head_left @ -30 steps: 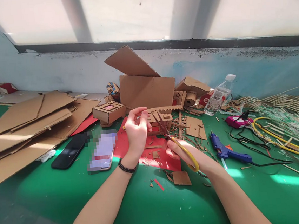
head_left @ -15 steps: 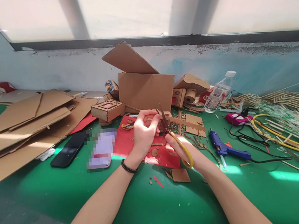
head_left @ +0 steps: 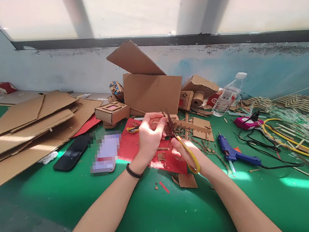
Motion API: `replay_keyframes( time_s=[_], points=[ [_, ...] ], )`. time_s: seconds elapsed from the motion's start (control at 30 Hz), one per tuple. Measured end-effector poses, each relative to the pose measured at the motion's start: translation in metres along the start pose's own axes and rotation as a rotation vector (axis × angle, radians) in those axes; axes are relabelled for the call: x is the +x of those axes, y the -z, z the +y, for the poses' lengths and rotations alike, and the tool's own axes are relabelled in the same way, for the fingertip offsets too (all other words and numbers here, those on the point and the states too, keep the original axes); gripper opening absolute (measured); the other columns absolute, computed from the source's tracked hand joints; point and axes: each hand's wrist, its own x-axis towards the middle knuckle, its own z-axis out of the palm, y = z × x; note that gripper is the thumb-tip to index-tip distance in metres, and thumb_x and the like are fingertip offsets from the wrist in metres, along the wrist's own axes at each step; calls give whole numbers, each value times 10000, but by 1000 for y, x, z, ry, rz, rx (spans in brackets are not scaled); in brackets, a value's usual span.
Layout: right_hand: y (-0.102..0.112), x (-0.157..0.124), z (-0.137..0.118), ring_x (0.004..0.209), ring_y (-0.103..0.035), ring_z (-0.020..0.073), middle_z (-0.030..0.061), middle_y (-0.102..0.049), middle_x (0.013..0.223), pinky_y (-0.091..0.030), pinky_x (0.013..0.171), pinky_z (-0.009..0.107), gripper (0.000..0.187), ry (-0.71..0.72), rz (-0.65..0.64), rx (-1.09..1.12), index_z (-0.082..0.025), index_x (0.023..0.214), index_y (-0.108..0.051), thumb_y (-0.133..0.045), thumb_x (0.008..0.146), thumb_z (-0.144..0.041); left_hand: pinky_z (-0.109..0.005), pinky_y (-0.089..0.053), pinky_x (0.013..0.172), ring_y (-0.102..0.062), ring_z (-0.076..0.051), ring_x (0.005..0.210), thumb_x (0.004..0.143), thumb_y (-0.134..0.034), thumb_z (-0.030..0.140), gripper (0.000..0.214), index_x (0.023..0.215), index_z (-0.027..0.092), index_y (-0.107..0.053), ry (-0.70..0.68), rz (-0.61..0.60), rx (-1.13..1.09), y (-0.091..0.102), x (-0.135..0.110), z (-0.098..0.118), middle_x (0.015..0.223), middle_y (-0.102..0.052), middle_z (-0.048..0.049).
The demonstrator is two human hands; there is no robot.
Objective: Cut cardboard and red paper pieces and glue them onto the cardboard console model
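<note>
My right hand (head_left: 183, 149) is closed on a pair of scissors (head_left: 186, 151) with yellow handles. Their dark blades point away from me and stand slightly apart. Just left of the blades, my left hand (head_left: 152, 131) pinches with thumb and fingers at the end of a narrow, jagged-edged cardboard strip (head_left: 192, 124); the fingers partly hide the grip. The strip stretches to the right behind the scissors. Beneath both hands lies a red sheet (head_left: 127, 146) with cardboard scraps (head_left: 161, 157) on it.
Flat cardboard (head_left: 30, 131) is piled at left, near a black phone (head_left: 72, 153) and a second phone (head_left: 106, 153). A blue glue gun (head_left: 237, 155) with a black cord lies right. Behind stand cardboard boxes (head_left: 152, 94) and a plastic bottle (head_left: 229, 96).
The camera view has shifted very slightly. Both hands, the scissors and the strip keep nearly the same positions.
</note>
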Motion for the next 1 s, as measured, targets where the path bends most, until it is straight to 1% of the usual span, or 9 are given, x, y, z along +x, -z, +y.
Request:
replay_keyframes(
  time_s=[0.1,0.23,0.47,0.77,0.9,1.0],
  points=[
    [0,2,3,610,-377,155,-30,-428,661,-388,596,303,528,9,5,-14,-248,721,-410,-475,920,-733,-204,-461,395,-554,-94,464,891,-737,282,165,972,201,-618,2,0,2,0,0,0,676,-625,36],
    [-1,4,8,602,-350,148,-35,-405,647,-364,603,303,548,18,19,-19,-249,709,-393,-463,922,-748,-210,-464,400,-565,-95,470,883,-757,307,197,985,202,-625,8,0,-11,1,0,-1,711,-646,27],
    [-8,7,23,564,-249,138,-60,-292,624,-262,508,285,567,-16,-3,51,-265,760,-362,-466,904,-803,-217,-461,409,-576,-93,470,878,-758,296,192,980,203,-624,13,14,-12,0,0,1,747,-666,18],
    [-9,9,24,552,-264,140,-61,-288,604,-278,504,286,594,-28,13,43,-268,738,-364,-471,878,-835,-222,-464,415,-573,-92,462,867,-774,314,214,980,204,-629,19,20,-14,1,1,0,752,-667,17],
    [-10,10,27,542,-263,135,-63,-276,611,-270,492,283,593,2,15,43,-269,737,-348,-466,891,-829,-220,-465,413,-576,-96,468,878,-760,301,195,983,204,-627,14,17,-17,1,0,-1,730,-659,22],
    [-9,9,28,534,-272,135,-59,-306,602,-275,487,284,589,8,12,29,-268,734,-352,-445,907,-823,-218,-467,417,-575,-96,470,886,-755,299,180,980,206,-631,9,16,-15,2,0,-2,717,-648,27]
  ],
)
